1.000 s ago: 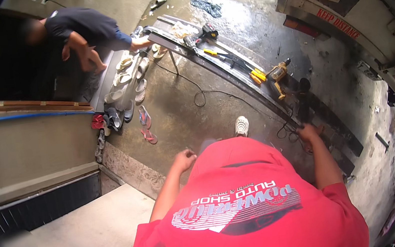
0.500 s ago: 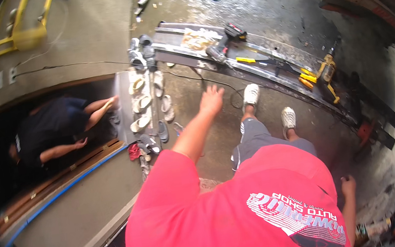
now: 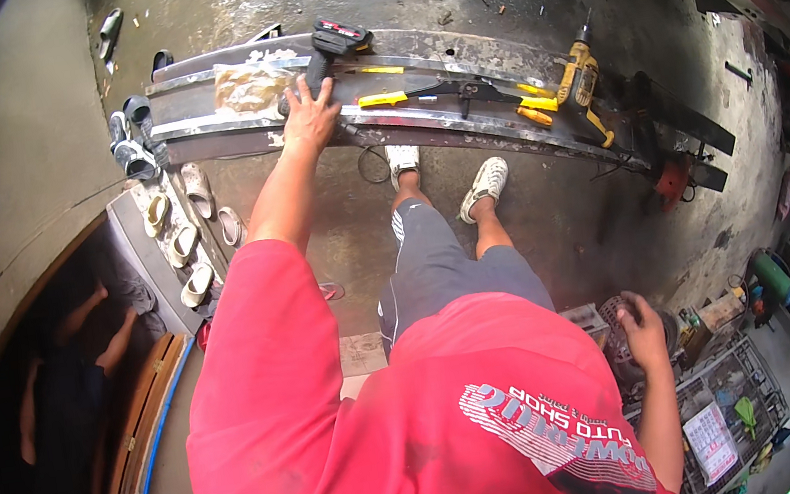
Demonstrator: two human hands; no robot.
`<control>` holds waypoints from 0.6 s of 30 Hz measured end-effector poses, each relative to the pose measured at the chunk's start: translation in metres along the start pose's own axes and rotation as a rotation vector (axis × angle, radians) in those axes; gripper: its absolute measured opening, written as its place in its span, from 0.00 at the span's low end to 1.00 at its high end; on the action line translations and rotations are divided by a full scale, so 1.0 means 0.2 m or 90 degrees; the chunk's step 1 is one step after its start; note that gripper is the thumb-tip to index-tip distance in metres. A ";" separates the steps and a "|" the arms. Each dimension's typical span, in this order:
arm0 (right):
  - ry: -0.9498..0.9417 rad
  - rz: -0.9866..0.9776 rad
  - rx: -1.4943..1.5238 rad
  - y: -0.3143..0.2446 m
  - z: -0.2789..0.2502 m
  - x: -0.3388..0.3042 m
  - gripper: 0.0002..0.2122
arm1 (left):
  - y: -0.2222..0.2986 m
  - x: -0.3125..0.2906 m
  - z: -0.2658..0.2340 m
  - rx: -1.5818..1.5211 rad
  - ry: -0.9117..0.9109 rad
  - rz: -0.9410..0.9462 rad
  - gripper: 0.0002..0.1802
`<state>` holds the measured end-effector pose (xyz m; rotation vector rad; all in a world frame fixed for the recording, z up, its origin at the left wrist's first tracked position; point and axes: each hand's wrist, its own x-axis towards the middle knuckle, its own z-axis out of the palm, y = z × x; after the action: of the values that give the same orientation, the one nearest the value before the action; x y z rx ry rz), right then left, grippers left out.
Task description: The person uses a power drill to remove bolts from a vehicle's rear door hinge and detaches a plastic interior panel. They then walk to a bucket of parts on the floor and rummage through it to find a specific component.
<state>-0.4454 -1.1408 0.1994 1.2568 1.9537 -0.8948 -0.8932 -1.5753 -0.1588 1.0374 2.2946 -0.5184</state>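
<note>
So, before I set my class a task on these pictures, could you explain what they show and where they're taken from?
There is no machine: a person works bare-handed. The camera sits on that person's head, looking down, so the red shirt fills the lower middle; the wide lens bends straight edges. On the long bench are a black drill, a bag, yellow-handled tools and a yellow drill. The left hand is at the black drill, fingers spread; whether it grips can't be told. The right hand is off to the right, fingers curled; I can't tell whether it holds anything.
</note>
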 end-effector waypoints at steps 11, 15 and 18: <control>-0.013 -0.188 -0.162 -0.32 0.11 0.12 0.21 | -0.09 -0.37 -0.59 -0.635 0.143 0.044 0.26; 0.065 -0.319 -0.216 -0.68 0.19 0.11 0.35 | 0.02 -0.65 -0.98 -1.124 -0.080 0.097 0.30; 0.134 -0.528 -0.299 -1.05 0.19 0.05 0.42 | 0.19 -0.87 -1.19 -1.393 -0.195 0.244 0.31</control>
<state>-0.6385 -1.2318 0.2115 0.2497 2.7026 -0.5988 -0.8495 -1.5166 0.1294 0.0673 1.0396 1.5412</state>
